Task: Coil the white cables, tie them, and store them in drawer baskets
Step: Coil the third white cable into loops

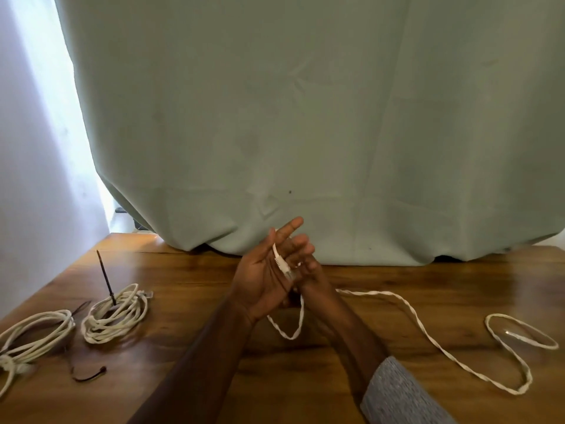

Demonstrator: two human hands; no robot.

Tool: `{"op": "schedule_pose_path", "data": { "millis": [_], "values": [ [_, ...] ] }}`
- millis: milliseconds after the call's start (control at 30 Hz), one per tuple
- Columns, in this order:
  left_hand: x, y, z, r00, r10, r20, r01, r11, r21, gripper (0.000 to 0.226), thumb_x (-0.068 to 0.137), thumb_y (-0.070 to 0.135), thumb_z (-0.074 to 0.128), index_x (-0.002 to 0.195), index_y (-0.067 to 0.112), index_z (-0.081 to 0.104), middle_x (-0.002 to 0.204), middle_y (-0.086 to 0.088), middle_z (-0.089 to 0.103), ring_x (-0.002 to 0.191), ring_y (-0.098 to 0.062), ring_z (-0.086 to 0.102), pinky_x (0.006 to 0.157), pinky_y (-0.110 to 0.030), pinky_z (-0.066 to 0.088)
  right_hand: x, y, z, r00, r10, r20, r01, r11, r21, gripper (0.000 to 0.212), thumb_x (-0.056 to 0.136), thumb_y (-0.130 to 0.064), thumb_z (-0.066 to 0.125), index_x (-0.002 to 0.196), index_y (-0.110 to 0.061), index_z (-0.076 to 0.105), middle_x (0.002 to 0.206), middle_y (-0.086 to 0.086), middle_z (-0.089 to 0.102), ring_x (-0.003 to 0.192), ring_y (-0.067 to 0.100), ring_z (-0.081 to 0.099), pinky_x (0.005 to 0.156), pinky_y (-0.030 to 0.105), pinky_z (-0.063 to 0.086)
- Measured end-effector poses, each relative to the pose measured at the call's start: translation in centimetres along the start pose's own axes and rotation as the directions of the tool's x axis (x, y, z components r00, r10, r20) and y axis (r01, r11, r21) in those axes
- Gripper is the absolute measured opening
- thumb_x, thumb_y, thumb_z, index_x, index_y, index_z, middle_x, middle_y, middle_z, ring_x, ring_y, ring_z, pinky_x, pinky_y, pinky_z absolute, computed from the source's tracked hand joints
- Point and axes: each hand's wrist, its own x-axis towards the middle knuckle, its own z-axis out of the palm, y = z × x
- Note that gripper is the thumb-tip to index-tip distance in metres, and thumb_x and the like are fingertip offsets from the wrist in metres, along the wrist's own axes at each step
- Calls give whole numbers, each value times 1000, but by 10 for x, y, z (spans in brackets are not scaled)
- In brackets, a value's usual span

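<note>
My left hand (pixel 265 270) is raised above the middle of the table, palm up, fingers spread. The plug end of a white twisted cable (pixel 428 335) lies across its palm. My right hand (pixel 312 272) sits just behind it, fingers curled on the cable by the plug. From the hands the cable drops in a short loop, then trails right across the table and ends in a loose loop near the right edge. Two coiled white cables lie at the left: one (pixel 117 313) with a dark tie standing upright in it, and another (pixel 33 338) at the table's left edge.
A loose dark tie (pixel 90 374) lies on the wooden table (pixel 305 377) in front of the coils. A pale green curtain (pixel 305 117) hangs behind and rests on the table's far edge. Bright light falls on the white wall at the left.
</note>
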Motion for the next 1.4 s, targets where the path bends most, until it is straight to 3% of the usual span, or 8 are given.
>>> {"op": "schedule_pose_path", "data": {
  "millis": [200, 333, 500, 700, 867, 1033, 1167, 1400],
  "values": [
    [6, 16, -12, 976, 139, -169, -126, 988, 84, 51, 95, 20, 40, 141, -1, 45, 132, -15, 64, 118, -26, 65, 86, -41, 59, -2, -6, -7, 897, 275, 345, -222, 957, -184, 44, 94, 2, 54, 124, -31, 58, 84, 13, 70, 61, 23, 66, 60, 41, 59],
    [6, 25, -28, 932, 261, -254, -236, 964, 123, 51, 97, 15, 41, 144, -6, 37, 135, -18, 62, 120, -28, 64, 87, -48, 58, -3, -21, -15, 880, 219, 422, 50, 840, -541, 20, 99, -10, 56, 113, -19, 67, 69, 0, 64, 55, 12, 60, 48, 20, 48],
    [8, 25, -36, 885, 311, -346, -182, 917, 356, 39, 106, 13, 35, 144, 2, 35, 112, -19, 72, 109, -35, 69, 95, -58, 49, -9, -16, -20, 900, 28, 435, 220, 832, -510, 9, 91, -19, 72, 83, -18, 74, 63, -9, 69, 57, 5, 66, 61, 23, 53],
    [2, 17, -34, 879, 402, -255, 5, 527, 850, 28, 108, 13, 35, 128, 8, 53, 83, -21, 73, 76, -29, 74, 66, -35, 59, -7, -8, -34, 960, -181, 214, 232, 941, -247, 22, 93, -4, 66, 79, -19, 75, 62, -1, 68, 53, 17, 62, 52, 30, 50],
    [-1, 8, -32, 959, 204, -195, 138, 262, 955, 33, 107, 16, 37, 94, -2, 63, 54, -10, 55, 43, -14, 51, 43, -27, 40, -2, -7, -45, 894, -435, 110, 438, 796, -417, 11, 90, -12, 73, 93, -20, 80, 85, -10, 77, 81, 10, 72, 73, 25, 56],
    [-4, 3, -26, 927, -209, -310, 374, 497, 783, 67, 107, 48, 24, 90, 0, 67, 51, -4, 28, 37, -12, 22, 44, -24, 15, 9, 0, -72, 864, -499, 75, 424, 637, -644, 8, 85, -28, 79, 87, -21, 78, 79, -12, 72, 73, 6, 67, 68, 27, 55],
    [-8, 1, -24, 827, -488, -280, 507, 429, 748, 58, 104, 50, 30, 89, 7, 66, 53, 1, 26, 39, -7, 18, 43, -26, 13, 12, 9, -90, 916, -392, 78, 296, 534, -792, 18, 92, -41, 68, 95, -26, 78, 88, -9, 73, 79, 8, 66, 72, 34, 56],
    [-11, -8, -40, 830, -473, -296, 554, 642, 529, 47, 102, 43, 38, 93, 6, 64, 52, 5, 27, 36, -3, 21, 38, -18, 15, 15, 13, -51, 930, -364, 61, 114, 128, -985, 24, 98, -37, 57, 118, -34, 72, 133, -2, 59, 122, 24, 54, 97, 44, 39]
  ]
}}
